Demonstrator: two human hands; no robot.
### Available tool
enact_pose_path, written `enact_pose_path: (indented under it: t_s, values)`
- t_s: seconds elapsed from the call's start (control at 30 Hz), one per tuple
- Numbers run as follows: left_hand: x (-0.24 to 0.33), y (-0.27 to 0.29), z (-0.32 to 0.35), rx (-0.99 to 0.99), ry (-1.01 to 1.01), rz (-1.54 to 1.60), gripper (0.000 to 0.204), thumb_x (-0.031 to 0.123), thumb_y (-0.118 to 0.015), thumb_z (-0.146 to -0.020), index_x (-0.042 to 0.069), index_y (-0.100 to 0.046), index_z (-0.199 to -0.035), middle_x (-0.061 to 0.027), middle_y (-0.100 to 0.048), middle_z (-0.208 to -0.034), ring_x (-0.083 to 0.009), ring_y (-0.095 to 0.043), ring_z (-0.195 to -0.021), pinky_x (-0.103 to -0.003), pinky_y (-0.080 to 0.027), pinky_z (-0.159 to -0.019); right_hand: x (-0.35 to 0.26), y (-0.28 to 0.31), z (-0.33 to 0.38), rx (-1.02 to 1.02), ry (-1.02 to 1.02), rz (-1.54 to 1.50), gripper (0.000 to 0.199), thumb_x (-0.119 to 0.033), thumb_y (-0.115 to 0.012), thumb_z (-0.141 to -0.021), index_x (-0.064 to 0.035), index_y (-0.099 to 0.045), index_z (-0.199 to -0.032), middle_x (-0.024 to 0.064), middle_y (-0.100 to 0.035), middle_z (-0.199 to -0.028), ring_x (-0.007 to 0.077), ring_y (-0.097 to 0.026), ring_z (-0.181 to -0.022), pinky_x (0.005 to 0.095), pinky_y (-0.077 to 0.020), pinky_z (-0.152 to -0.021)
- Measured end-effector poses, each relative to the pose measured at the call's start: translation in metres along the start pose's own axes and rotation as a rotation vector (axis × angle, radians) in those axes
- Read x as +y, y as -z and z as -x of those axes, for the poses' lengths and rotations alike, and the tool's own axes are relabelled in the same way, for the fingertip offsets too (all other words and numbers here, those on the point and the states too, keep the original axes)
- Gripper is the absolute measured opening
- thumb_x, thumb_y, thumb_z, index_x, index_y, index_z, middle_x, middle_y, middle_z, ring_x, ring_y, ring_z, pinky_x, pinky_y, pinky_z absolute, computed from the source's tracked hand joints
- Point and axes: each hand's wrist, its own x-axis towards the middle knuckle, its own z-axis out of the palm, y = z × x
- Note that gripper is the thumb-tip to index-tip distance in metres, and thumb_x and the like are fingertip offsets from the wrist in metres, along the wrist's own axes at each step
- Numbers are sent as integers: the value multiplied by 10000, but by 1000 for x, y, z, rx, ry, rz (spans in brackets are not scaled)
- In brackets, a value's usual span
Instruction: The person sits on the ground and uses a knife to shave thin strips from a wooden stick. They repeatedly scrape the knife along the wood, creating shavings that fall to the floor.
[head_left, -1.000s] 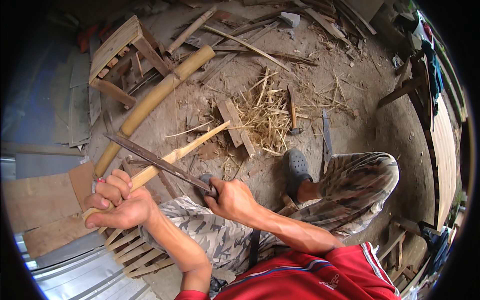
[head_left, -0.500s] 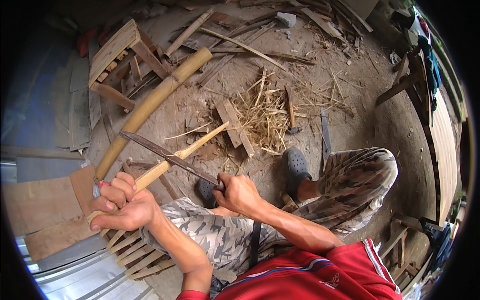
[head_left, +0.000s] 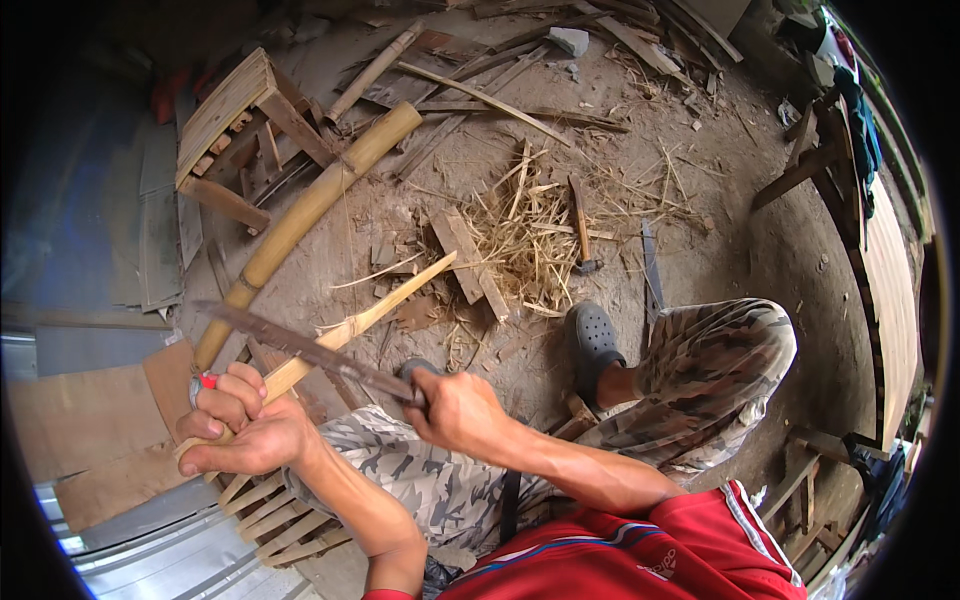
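A bamboo strip lies under a long blade, above the dirt floor.
The left hand grips the strip's near end and the right hand is wrapped round the blade's base; blur hides whether the blade touches the strip. The step in hand looks like shaving; another stroke would call for a firm left grip and a controlled angle. Beyond lie shavings, a hammer and a bamboo pole.
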Motion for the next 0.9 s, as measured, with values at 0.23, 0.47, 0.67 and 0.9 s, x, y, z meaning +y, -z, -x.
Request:
enact_pose_path:
  t_s: [0.23,0.47,0.67,0.9]
  values:
    - [-2,-8,-1,-53,11,46,526,617,-258,-1005,161,-363,-766,32,-166,-533,-98,-132,-443,-267,-225,-460,11,14,-2,-4,-42,8,210,-221,-626,-813,-16,-581,-801,238,-611,-632,442,-636,-638,508,-517,-623]
    - [-4,-8,-2,-22,-12,13,518,600,-259,-1013,157,-365,-767,32,-168,-534,-94,-138,-442,-264,-223,-459,104,-2,-34,43,-232,142,242,-233,-581,-836,3,-627,-809,281,-644,-727,429,-665,-747,511,-540,-705]
    - [-4,-8,-12,35,-14,-49,515,599,-275,-1011,159,-360,-758,33,-170,-535,-96,-125,-438,-256,-220,-453,179,-26,-69,51,-359,117,255,-254,-639,-797,-7,-658,-856,250,-665,-758,428,-663,-779,480,-537,-730]
    - [-11,-5,-21,50,18,-32,525,617,-292,-1000,164,-353,-743,34,-180,-533,-99,-125,-439,-253,-214,-461,324,19,-94,-145,-573,375,379,-331,-599,-839,11,-701,-966,236,-703,-957,375,-704,-843,442,-570,-730]
